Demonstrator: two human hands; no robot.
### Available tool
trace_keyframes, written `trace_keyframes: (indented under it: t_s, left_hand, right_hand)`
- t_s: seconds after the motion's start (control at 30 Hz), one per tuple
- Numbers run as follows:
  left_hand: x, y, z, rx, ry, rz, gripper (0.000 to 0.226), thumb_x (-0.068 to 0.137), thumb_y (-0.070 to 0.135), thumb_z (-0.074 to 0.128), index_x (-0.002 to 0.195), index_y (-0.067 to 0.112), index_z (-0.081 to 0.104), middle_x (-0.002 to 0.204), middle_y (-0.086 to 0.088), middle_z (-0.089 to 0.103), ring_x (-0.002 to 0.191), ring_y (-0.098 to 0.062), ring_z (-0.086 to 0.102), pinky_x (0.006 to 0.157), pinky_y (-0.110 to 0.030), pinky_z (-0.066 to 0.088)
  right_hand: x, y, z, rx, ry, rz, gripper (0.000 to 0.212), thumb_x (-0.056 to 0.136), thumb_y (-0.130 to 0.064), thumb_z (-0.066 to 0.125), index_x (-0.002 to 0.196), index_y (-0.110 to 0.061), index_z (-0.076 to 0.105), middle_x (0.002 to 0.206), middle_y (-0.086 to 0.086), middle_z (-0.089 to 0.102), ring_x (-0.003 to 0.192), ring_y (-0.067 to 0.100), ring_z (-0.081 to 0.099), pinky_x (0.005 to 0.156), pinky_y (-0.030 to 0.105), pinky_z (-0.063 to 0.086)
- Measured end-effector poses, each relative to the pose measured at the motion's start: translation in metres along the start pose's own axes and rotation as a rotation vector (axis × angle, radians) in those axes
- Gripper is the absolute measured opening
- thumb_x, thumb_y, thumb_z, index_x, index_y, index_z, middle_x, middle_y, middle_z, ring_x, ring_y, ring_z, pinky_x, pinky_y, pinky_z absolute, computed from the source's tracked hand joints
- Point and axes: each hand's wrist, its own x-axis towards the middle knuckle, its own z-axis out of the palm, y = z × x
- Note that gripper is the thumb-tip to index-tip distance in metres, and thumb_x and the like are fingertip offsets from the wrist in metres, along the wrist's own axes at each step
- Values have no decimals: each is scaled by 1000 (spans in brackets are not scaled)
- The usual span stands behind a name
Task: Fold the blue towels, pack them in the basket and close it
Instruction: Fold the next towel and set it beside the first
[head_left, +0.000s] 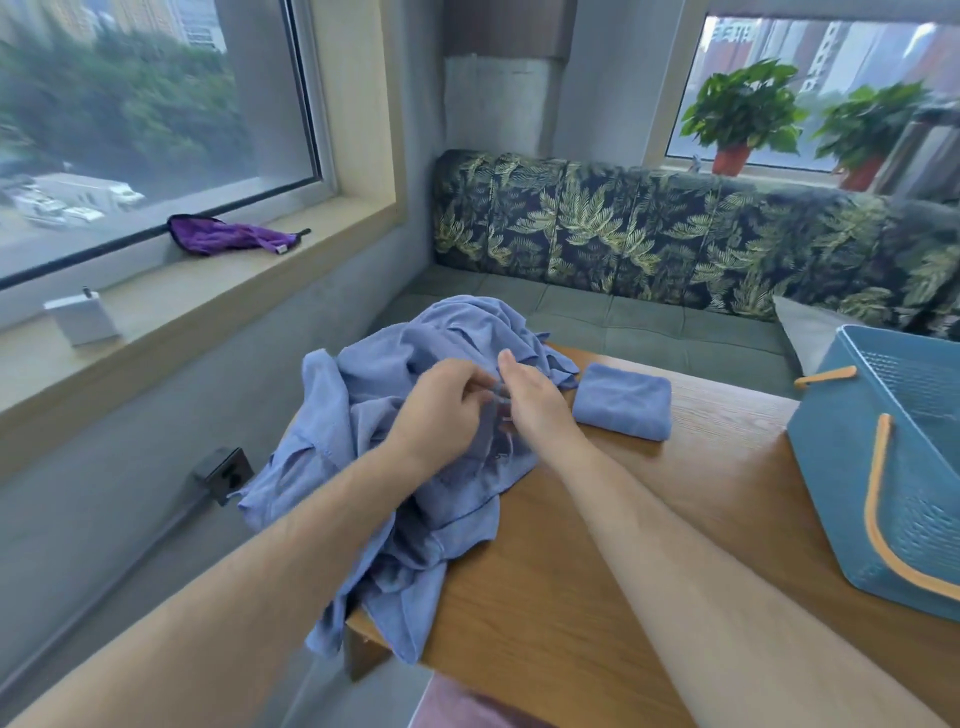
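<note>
Atop the crumpled towel pile, left fingers pinching a fold; right fingers, grip unclear.

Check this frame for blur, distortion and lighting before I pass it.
Head view: soft daylight, no hard shadows or glare on the table; wide-angle bending curves the sill; trees outside the left window are smeared; left hand and right hand are mostly sharp, fingertips at the pile slightly blurred; the basket is cut off at right.
</note>
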Motion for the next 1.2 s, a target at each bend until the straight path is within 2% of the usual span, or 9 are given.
trace_keyframes:
  t_s: [0.2,0.43,0.57,0.67,0.8,0.93,1.0,1.07,1.2]
  left_hand:
    - [-27,35,42,-153,-93,2,12,94,12,61,91,17,71,82,5,71,77,-8,63,67,-18,47]
    - [-42,51,105,-405,-4,-396,20,99,39,58,101,19,62,92,10,70,86,3,64,71,-11,46]
    - [-43,84,156,-743,-84,-581,25,99,30,56,107,8,62,98,-7,71,95,-23,69,83,-43,60]
    - [-48,112,185,-762,-197,-632,16,94,14,55,79,9,52,71,-10,55,68,-25,55,62,-37,48]
    - [-63,142,203,-760,-487,-621,13,91,16,63,85,4,62,84,-19,68,82,-33,67,76,-47,55]
    - [-81,147,203,-735,-722,-648,24,89,13,72,73,15,54,69,-6,63,66,-20,64,61,-29,50]
    - [-87,140,197,-753,-755,-739,19,87,8,74,73,12,61,75,-11,69,70,-23,68,66,-32,53]
    - [-89,133,187,-852,-775,-858,8,87,5,72,94,5,73,98,-18,74,90,-30,73,79,-39,57]
    - [-87,123,164,-915,-793,-972,33,91,10,66,124,8,67,117,-13,72,101,-26,71,75,-37,57]
  right_hand:
    - [-17,5,-51,196,27,42,13,95,-11,65,85,-17,70,78,-2,70,76,13,65,70,23,50]
    - [-83,30,-125,-127,383,-139,10,99,-16,59,97,-22,66,88,-15,65,81,-2,59,70,7,43]
    - [-130,68,-156,-248,391,-145,15,93,-16,63,88,-30,65,88,-13,67,83,5,63,75,20,49]
    - [-160,87,-183,-320,416,-191,13,86,-7,67,75,-14,66,81,0,62,73,7,57,67,17,44]
    - [-168,95,-225,-302,599,-55,9,96,-22,61,96,-15,65,101,0,61,95,11,58,85,21,44]
    - [-165,102,-242,-175,363,372,30,98,-40,58,85,-13,64,78,4,64,73,20,59,59,25,43]
    - [-165,110,-238,-35,290,498,41,78,-48,76,89,-8,71,84,7,71,78,25,67,64,29,47]
    - [-163,119,-234,130,258,552,56,62,-41,85,102,-2,75,100,15,75,93,31,72,71,36,54]
    - [-168,110,-234,347,40,609,33,89,-24,74,114,-2,72,108,16,73,88,29,71,72,39,60]
